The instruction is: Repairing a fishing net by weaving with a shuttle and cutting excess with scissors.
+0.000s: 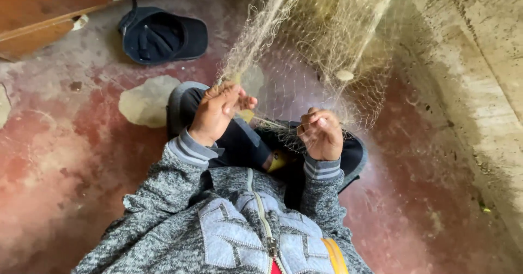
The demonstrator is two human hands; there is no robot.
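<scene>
A thin fishing net [316, 50] of pale, yellowish mesh hangs from above and spreads down to the person's lap. It is bunched into a strand at the left and opens wider at the right. A small oval float [344, 75] sits in the mesh.

The fishing net [321, 45] hangs down in front of the person, beside the wall [468, 88] on the right. A cap [163, 37] lies on the floor [71, 143] to the left, behind it. A wooden cabinet [38, 12] stands farther left.
</scene>
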